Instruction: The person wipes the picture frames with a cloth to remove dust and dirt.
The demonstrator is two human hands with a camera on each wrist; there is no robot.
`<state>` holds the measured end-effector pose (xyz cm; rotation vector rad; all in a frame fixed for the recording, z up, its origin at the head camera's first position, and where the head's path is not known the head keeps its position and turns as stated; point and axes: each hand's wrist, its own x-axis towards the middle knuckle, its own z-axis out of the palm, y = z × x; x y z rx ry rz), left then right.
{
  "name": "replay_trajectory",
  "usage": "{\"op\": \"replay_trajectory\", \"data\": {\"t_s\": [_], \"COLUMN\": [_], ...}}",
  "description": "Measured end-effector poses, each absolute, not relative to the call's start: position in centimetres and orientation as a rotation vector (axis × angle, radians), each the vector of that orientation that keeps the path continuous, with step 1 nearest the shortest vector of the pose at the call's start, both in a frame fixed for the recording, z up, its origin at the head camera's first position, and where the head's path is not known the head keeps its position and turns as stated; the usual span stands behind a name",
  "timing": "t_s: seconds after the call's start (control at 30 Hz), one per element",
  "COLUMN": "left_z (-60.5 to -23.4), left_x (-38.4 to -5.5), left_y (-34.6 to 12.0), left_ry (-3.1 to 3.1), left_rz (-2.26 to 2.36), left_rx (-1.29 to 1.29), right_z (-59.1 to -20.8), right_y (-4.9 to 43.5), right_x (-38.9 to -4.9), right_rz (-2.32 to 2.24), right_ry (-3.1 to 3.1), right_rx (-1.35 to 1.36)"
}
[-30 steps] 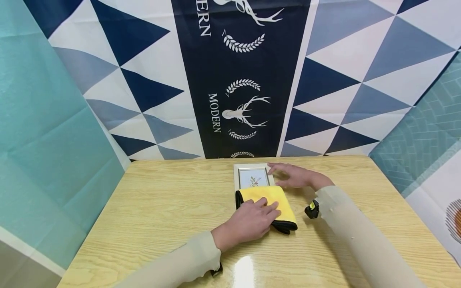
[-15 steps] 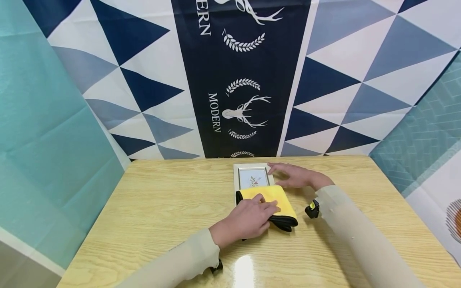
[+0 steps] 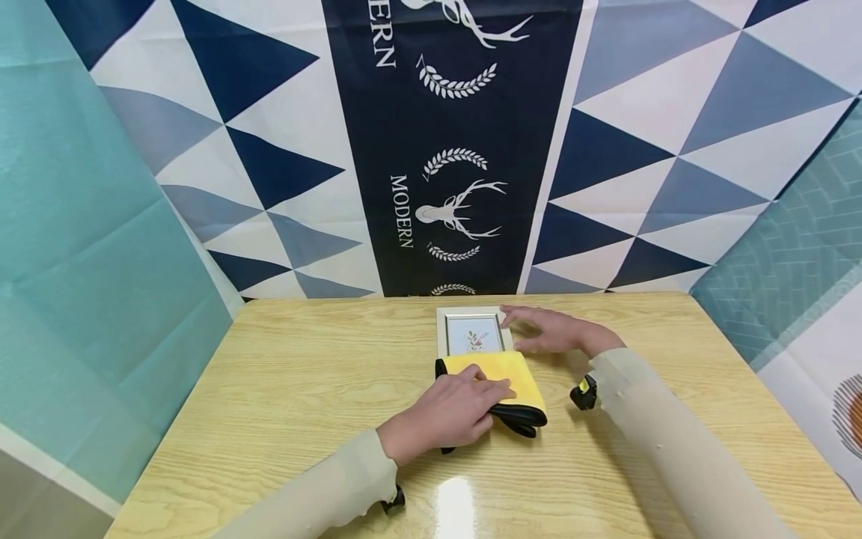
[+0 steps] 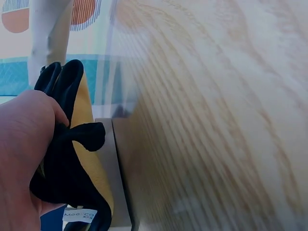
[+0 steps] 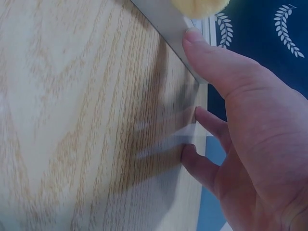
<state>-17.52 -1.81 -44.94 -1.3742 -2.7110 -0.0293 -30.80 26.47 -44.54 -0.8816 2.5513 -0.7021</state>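
Note:
A folded yellow cleaning cloth (image 3: 515, 378) with a black border lies over the near part of a picture frame (image 3: 441, 329). My left hand (image 3: 447, 415) grips the cloth's near left part, with the fingers over its top. In the left wrist view, black folds of the cloth bulge beyond my fingers, and a small white label hangs at the lower end. My right hand (image 3: 548, 329) holds the frame at its far right corner. In the right wrist view the thumb (image 5: 195, 38) touches the frame's side (image 5: 168, 29), while two fingers reach down beside it. The frame's near end is hidden.
The wooden table (image 3: 323, 359) runs back to a patterned blue and white backdrop (image 3: 465, 150) just behind the frame. Teal sheeting (image 3: 87, 247) hangs at the left. Black wrist straps (image 3: 584, 392) sit at the sleeves.
My left hand has drawn the cloth slightly left and toward the near side, uncovering a little more of the frame's right side. The right hand and the frame stay where they were.

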Motion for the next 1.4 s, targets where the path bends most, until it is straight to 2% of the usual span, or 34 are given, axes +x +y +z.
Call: {"op": "replay_trajectory", "data": {"t_s": [0.87,1.4], "left_z": [-45.2,-45.6], "left_x": [-17.0,-17.2], "left_y": [-8.8,-7.2], "left_ry": [-2.741,-2.698], "left_rz": [-0.359,-0.231], "left_rx": [-1.321,-1.364], "right_z": [-44.6,-45.0], "right_y": [26.4,26.3], "right_x": [-31.1,-31.3], "right_rz": [-0.741,-0.75], "right_ry": [2.524,2.536], "right_rx": [-0.856,-0.839]}}
